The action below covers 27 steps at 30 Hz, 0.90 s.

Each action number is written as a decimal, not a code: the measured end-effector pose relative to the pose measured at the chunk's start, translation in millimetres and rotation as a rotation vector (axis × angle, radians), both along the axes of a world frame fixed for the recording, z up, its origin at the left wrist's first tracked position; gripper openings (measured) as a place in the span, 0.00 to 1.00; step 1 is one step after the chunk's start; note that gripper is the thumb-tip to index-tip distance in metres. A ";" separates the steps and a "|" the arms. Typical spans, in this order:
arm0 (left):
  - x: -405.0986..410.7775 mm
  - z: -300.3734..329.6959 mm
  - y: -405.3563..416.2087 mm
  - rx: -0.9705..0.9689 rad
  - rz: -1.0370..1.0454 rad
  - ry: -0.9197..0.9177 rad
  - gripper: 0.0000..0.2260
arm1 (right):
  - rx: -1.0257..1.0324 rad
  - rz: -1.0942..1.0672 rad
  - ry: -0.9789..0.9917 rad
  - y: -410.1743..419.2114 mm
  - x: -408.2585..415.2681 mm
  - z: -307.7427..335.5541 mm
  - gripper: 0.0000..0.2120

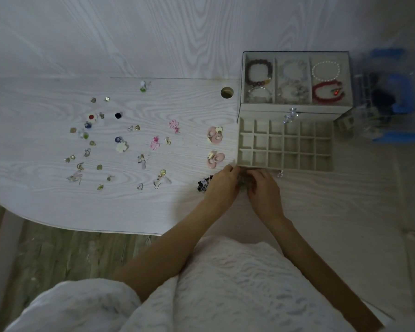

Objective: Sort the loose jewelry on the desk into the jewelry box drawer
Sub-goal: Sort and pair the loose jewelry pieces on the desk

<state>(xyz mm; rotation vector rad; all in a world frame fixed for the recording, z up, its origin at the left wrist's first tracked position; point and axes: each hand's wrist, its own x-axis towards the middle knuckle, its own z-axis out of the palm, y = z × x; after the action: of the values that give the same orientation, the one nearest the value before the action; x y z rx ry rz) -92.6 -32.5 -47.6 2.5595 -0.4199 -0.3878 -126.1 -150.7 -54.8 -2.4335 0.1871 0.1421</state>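
From the head camera, a pale wood-grain tabletop [177, 56] carries a cream, fabric-lined jewelry box [296, 79] at the right. Its top tray has three sections holding beaded bracelets: a dark brown one [259, 71], a white pearl one [325, 71] and a red one [327, 92]. Below it, the cream drawer [285, 144] is pulled out toward the person, and its grid of small square compartments looks bare.

The left hand [222, 185] and the right hand [264, 188] meet just in front of the drawer's near-left corner. The fingers [230, 170] of both hands are drawn together around a small greenish piece of jewelry [243, 184], which is too dim and blurred to identify; whether one hand or both grip it cannot be told.

Loose jewelry lies scattered over the tabletop to the left: two pink flower-shaped pieces [215, 135] just beside the drawer's left wall, a black-and-white piece [203, 184] touching the left hand's outer edge, two pink wire flower earrings [174, 125], a white flower with a red centre [91, 116], a dark blue stud [118, 115], and many small gold and clear pieces farther left. A round cable hole [227, 92] sits left of the box.
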 end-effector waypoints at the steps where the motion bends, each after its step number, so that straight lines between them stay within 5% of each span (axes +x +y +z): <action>1: -1.1 -0.9 0.7 -0.014 -0.004 0.005 0.16 | 0.003 0.011 -0.006 -0.9 -1.2 -0.6 0.17; 10: -3.1 17.5 11.2 -0.028 0.002 0.134 0.12 | -0.139 0.215 -0.023 -4.5 -3.9 13.5 0.19; 14: -13.7 38.2 56.1 -0.122 0.019 0.012 0.11 | -0.258 0.339 -0.181 8.2 2.9 37.7 0.13; 20: -18.6 49.4 157.8 -0.053 0.339 -0.194 0.08 | -0.154 0.458 -0.170 68.4 39.8 40.0 0.11; 24: 13.3 37.2 207.8 -0.105 0.485 -0.115 0.08 | -0.096 0.435 -0.110 113.2 80.7 32.8 0.14; 27: 51.8 24.7 219.9 -0.088 0.396 -0.022 0.14 | -0.165 0.443 -0.104 140.7 124.3 27.2 0.18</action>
<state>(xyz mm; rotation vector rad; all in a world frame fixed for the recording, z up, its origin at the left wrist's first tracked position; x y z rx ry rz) -40.8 187.4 -22.9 2.4837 0.0648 -0.1905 -1.8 -10.1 -27.7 -2.6043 -0.4056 0.2011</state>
